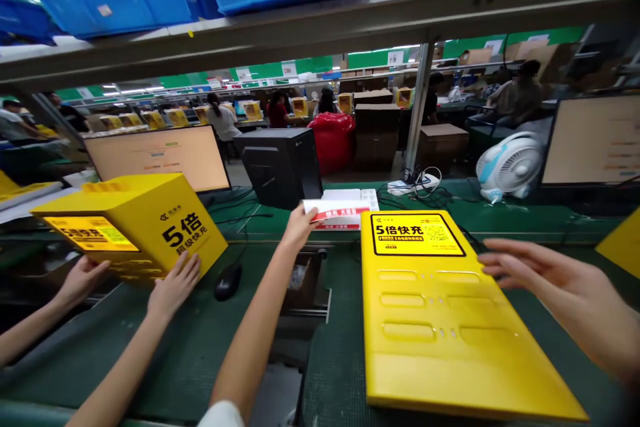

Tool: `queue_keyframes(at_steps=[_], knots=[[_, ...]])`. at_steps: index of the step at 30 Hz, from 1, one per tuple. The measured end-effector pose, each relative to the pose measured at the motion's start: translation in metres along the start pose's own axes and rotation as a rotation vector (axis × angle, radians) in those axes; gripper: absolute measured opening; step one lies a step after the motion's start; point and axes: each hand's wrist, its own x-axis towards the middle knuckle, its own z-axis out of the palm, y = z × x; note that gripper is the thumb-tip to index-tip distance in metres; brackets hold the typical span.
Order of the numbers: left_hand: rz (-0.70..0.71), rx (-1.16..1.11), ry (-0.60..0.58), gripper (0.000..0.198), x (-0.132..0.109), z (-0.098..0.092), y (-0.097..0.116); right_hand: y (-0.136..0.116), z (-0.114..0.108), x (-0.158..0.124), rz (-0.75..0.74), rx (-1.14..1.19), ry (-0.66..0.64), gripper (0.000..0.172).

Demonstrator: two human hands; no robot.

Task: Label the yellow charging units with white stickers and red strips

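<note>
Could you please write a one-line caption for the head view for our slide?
Left hand grips white packaging, right hand hovers beside a yellow panel; a co-worker's hands hold a yellow box.

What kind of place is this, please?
This looks like a factory assembly line: long green workbenches run through a big hall, blue plastic bins sit on a shelf, and people work beside yellow boxes.

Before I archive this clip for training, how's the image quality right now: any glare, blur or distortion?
In the head view, wide-angle distortion bows the metal shelf rail and stretches the yellow printed panel toward the frame edge; no harsh glare or shadows; the far background looks slightly soft.
</note>
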Motion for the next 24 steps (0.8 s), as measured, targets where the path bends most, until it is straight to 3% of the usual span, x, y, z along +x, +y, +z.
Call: queue_keyframes(at_steps=[4, 7, 12, 14, 15, 17, 18, 20, 22, 24], knots=[[0.06, -0.184, 0.027, 0.035, -0.07, 0.017, 0.054, -0.041, 0.04, 0.035, 0.046, 0.269, -0.186, 0.074], [0.072, -0.242, 0.02, 0.041, -0.122, 0.031, 0.082, -0.061, 0.061, 0.044, -0.01, 0.444, -0.216, 0.084], [-0.005, -0.171, 0.006, 0.048, -0.161, 0.041, 0.08, -0.075, 0.066, 0.028, -0.042, 0.513, -0.185, 0.065], [-0.024, -0.053, 0.09, 0.054, -0.167, 0.044, 0.077, -0.077, 0.064, 0.021, -0.062, 0.497, -0.134, 0.058], [0.03, 0.058, 0.19, 0.059, -0.17, 0.048, 0.077, -0.078, 0.062, 0.018, -0.083, 0.487, -0.109, 0.056], [0.279, 0.331, 0.359, 0.072, -0.173, 0.058, 0.084, -0.08, 0.061, 0.014, -0.133, 0.462, -0.094, 0.051], [0.429, 0.46, 0.348, 0.077, -0.174, 0.065, 0.088, -0.081, 0.061, 0.012, -0.155, 0.445, -0.104, 0.048], [0.637, 0.621, 0.09, 0.076, -0.17, 0.081, 0.097, -0.085, 0.061, 0.008, -0.202, 0.422, -0.133, 0.04], [0.675, 0.648, -0.249, 0.06, -0.163, 0.095, 0.102, -0.09, 0.061, 0.004, -0.247, 0.418, -0.151, 0.033], [0.658, 0.64, -0.392, 0.045, -0.156, 0.106, 0.1, -0.092, 0.061, 0.001, -0.274, 0.407, -0.159, 0.031]])
